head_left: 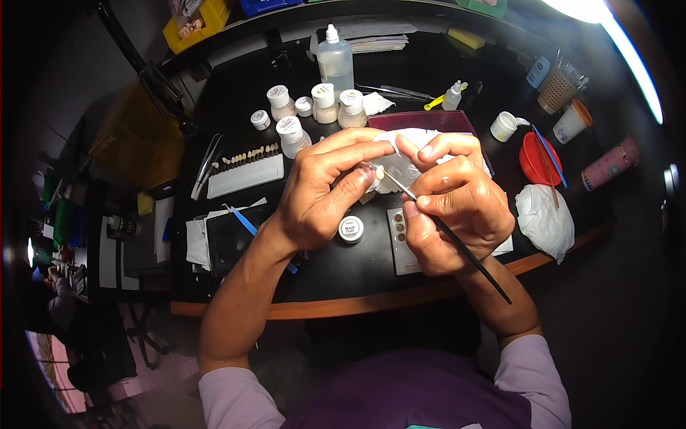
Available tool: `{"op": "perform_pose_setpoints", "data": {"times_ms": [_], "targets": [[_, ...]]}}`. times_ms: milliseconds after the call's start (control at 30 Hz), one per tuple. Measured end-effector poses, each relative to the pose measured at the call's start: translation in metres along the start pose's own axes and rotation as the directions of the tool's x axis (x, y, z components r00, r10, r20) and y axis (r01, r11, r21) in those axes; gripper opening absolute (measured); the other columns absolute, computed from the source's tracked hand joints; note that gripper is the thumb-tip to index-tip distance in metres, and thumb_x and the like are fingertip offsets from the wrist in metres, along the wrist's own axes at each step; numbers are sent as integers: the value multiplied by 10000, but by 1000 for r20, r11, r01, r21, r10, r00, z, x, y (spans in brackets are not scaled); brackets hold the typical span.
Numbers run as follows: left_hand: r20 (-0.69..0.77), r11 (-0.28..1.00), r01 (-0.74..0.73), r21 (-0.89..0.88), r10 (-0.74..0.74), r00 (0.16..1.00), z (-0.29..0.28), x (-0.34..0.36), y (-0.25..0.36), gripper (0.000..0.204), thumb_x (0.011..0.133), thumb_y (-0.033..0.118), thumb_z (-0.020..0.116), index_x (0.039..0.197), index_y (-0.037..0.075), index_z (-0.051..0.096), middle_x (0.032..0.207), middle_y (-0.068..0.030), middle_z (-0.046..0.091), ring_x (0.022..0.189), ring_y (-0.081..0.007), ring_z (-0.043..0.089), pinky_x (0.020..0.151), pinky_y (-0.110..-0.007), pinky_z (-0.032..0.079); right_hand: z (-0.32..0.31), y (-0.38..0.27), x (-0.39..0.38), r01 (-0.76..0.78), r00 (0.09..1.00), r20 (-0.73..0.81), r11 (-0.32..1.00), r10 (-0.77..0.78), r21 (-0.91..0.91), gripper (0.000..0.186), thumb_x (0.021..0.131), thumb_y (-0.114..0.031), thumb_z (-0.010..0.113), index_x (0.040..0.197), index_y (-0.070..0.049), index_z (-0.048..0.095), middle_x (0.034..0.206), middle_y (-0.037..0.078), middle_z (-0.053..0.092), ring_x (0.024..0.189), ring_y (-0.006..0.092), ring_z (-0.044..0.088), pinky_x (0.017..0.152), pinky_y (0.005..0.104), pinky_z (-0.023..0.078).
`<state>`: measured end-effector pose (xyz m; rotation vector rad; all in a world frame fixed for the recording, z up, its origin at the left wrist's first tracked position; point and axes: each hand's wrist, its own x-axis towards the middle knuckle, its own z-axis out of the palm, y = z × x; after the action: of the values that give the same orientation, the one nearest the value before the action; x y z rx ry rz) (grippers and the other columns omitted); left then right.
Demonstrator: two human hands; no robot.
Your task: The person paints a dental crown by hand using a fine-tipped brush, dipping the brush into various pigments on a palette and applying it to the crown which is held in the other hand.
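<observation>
Between its thumb and fingers, my left hand [312, 196] pinches a small, pale, tooth-like dental crown [379, 172]. A thin brush [457, 243] with a dark handle lies in the closed grip of my right hand [461, 207], its tip at the crown. The fingertips of both hands nearly meet above a crumpled white tissue [406, 174]. Below them stands a small round lidded jar [351, 229]. Partly under my right hand is a flat white palette [400, 247] with small round wells.
Several powder jars [325, 105] and a clear squeeze bottle [335, 61] stand behind my hands. A tooth shade guide [245, 176] and tweezers [207, 166] lie left. Right are a red bowl [536, 161], a white plastic bag [542, 220] and a pink cylinder [609, 164].
</observation>
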<state>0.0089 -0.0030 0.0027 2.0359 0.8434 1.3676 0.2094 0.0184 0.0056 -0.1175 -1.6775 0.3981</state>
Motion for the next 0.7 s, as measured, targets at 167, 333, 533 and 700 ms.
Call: {"op": "perform_pose_setpoints", "data": {"times_ms": [167,333,533,700], "targets": [[-6,1000,-16,2,16,1000,0,0,-1,337,931,81,580,1208,-74,694,1219,-193,685,982,-235,683,841,-325,528,0,-1,1,-4,1000,-2,1000,5,20,213,611,80,700,774,-36,627,738,68,658,858,282,629,870,414,504],[6,1000,15,0,-15,1000,-1,0,4,334,934,72,577,1209,-80,691,1215,-191,682,965,-219,678,823,-315,527,0,-3,0,-13,1000,12,999,13,31,215,601,79,691,770,-35,622,728,67,655,847,281,620,871,417,503],[-5,1000,-8,-4,8,1000,0,0,2,338,933,82,575,1205,-81,692,1217,-194,681,976,-228,678,830,-321,529,0,-4,1,-11,1000,18,1000,10,27,220,591,79,687,767,-34,619,725,66,653,848,287,619,873,424,509],[-16,999,-47,24,47,999,0,0,0,345,929,91,575,1203,-82,693,1198,-209,689,1000,-264,685,861,-339,531,1,-3,1,-3,1000,2,999,3,36,221,590,81,680,767,-34,612,728,70,648,848,288,619,872,429,515]]}}
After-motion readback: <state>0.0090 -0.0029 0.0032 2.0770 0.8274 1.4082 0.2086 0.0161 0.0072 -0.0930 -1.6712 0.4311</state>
